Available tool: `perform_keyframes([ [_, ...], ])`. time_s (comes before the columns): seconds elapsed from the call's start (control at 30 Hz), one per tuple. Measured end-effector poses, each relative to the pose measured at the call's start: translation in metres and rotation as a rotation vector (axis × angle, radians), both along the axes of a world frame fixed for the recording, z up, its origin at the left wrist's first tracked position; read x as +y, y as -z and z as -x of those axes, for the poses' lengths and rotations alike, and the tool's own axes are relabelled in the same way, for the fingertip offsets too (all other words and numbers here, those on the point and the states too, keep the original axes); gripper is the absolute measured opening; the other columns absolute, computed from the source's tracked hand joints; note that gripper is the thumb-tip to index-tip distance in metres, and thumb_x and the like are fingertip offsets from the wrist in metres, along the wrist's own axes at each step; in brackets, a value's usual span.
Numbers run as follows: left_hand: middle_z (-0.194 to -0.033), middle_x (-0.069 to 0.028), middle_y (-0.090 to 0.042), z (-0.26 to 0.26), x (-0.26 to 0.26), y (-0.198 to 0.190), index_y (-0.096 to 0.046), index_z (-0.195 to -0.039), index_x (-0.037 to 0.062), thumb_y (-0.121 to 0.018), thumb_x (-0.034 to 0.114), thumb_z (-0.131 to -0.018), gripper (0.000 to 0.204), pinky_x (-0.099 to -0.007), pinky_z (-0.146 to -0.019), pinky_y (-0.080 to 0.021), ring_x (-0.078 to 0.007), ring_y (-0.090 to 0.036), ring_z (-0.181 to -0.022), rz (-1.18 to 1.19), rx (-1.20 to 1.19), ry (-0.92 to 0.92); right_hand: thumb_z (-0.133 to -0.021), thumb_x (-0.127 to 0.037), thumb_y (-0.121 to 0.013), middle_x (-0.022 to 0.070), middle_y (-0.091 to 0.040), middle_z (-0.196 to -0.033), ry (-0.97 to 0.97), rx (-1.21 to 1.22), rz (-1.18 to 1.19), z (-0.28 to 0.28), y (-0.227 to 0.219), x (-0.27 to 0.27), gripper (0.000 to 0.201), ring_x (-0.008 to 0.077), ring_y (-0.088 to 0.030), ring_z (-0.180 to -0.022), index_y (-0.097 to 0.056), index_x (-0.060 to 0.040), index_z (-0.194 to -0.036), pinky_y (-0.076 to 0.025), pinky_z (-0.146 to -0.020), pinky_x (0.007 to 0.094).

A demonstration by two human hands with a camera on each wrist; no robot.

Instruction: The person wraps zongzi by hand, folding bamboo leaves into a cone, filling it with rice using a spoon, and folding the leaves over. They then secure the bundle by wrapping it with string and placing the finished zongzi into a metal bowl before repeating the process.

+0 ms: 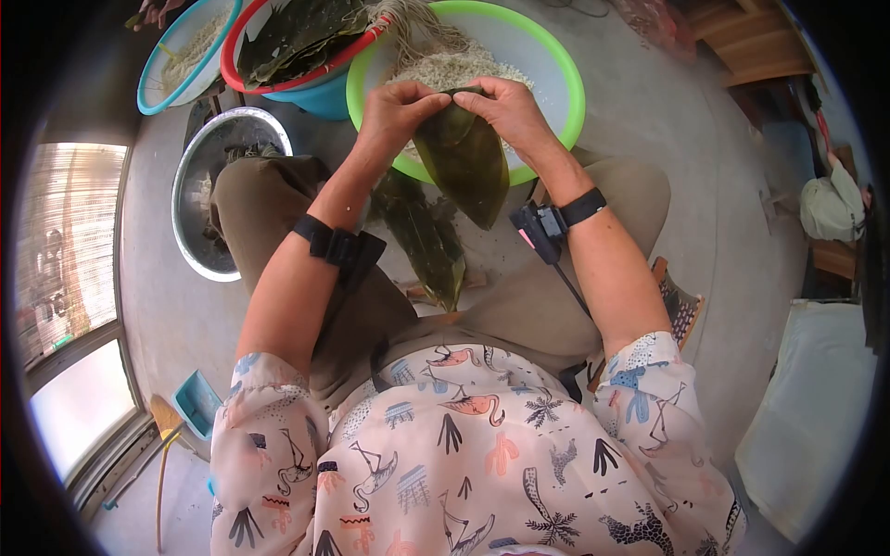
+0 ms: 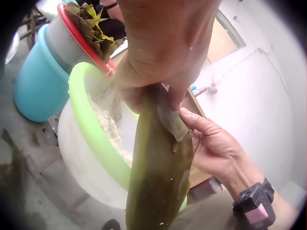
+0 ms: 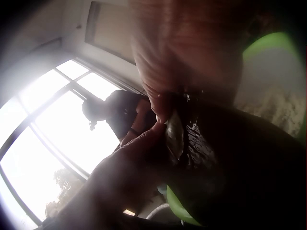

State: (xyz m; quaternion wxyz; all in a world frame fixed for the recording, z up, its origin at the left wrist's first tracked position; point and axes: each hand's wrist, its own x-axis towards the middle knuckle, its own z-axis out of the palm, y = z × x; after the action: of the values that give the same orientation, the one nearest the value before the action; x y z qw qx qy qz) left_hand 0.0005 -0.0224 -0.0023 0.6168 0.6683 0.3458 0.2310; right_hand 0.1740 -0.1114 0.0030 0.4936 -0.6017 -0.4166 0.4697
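A broad dark green leaf (image 1: 462,162) hangs from both hands over the near side of the green-rimmed basin (image 1: 577,102). The left hand (image 1: 400,111) pinches its top edge on one side, and the right hand (image 1: 505,109) pinches it on the other, thumbs close together. In the left wrist view the leaf (image 2: 156,163) hangs long and flat, with a folded, paler flap near the fingertips. White grains (image 1: 450,69) lie in the basin behind the hands. The right wrist view is dark; the leaf's wet surface (image 3: 199,143) shines beside the fingers.
Stacked leaves (image 1: 301,37) fill a red-rimmed basin at the upper left, beside a blue-rimmed basin (image 1: 146,79). A metal basin (image 1: 185,222) stands left of the knees. More leaves (image 1: 426,241) lie low between the legs. Another person (image 3: 125,112) is near the window.
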Motion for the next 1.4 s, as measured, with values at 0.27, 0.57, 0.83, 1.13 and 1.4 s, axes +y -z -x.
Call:
perform_keyframes([
  [0.27, -0.089, -0.0038, -0.067, 0.004, -0.006, -0.006, -0.066, -0.102, -0.0027, -0.066, 0.027, -0.092, 0.031, -0.0248, -0.069, -0.051, -0.0109, -0.063, -0.077, 0.413, -0.196, -0.045, -0.089, -0.014, -0.066, 0.001, -0.067, -0.088, 0.063, 0.261, -0.028, -0.001, 0.002, 0.002, 0.015, 0.0066, -0.06, -0.078, -0.068, -0.001, -0.096, -0.049, -0.069, 0.0233],
  [0.57, -0.08, 0.0016, -0.066, 0.001, -0.003, 0.007, -0.069, -0.094, 0.0025, -0.07, 0.021, -0.089, 0.02, -0.02, -0.066, -0.045, -0.0059, -0.058, -0.072, 0.186, -0.128, -0.092, -0.086, -0.015, -0.071, 0.0004, -0.066, -0.086, 0.038, 0.162, -0.029, -0.001, 0.003, 0.002, 0.016, 0.0061, -0.058, -0.077, -0.066, -0.002, -0.095, -0.047, -0.069, 0.0227],
  [0.83, -0.075, -0.0018, -0.067, -0.003, -0.008, 0.004, -0.069, -0.084, -0.0024, -0.072, 0.016, -0.084, 0.018, -0.0212, -0.06, -0.047, -0.0054, -0.057, -0.068, -0.09, -0.1, -0.15, -0.086, -0.015, -0.07, -0.0013, -0.066, -0.088, -0.031, 0.052, 0.065, -0.005, -0.004, 0.0, 0.02, 0.0058, -0.059, -0.079, -0.064, -0.0045, -0.102, -0.046, -0.069, 0.0209],
  [1.13, -0.085, -0.0036, -0.068, -0.001, -0.008, 0.001, -0.067, -0.099, -0.0004, -0.074, 0.019, -0.083, 0.026, -0.0237, -0.068, -0.049, -0.0099, -0.062, -0.076, 0.327, -0.185, -0.081, -0.081, -0.014, -0.074, -0.0003, -0.064, -0.084, 0.002, 0.143, 0.033, -0.007, 0.005, 0.002, 0.019, 0.0065, -0.056, -0.073, -0.065, -0.0051, -0.096, -0.044, -0.063, 0.0236],
  [1.4, -0.093, -0.007, -0.069, -0.002, -0.006, 0.018, -0.064, -0.105, -0.0007, -0.074, 0.014, -0.082, 0.029, -0.0288, -0.077, -0.053, -0.0161, -0.065, -0.081, 0.418, -0.248, -0.038, -0.088, -0.019, -0.069, -0.0014, -0.066, -0.086, 0.023, 0.196, 0.097, -0.009, 0.007, 0.001, 0.018, 0.0061, -0.061, -0.074, -0.063, -0.0084, -0.1, -0.047, -0.065, 0.0224],
])
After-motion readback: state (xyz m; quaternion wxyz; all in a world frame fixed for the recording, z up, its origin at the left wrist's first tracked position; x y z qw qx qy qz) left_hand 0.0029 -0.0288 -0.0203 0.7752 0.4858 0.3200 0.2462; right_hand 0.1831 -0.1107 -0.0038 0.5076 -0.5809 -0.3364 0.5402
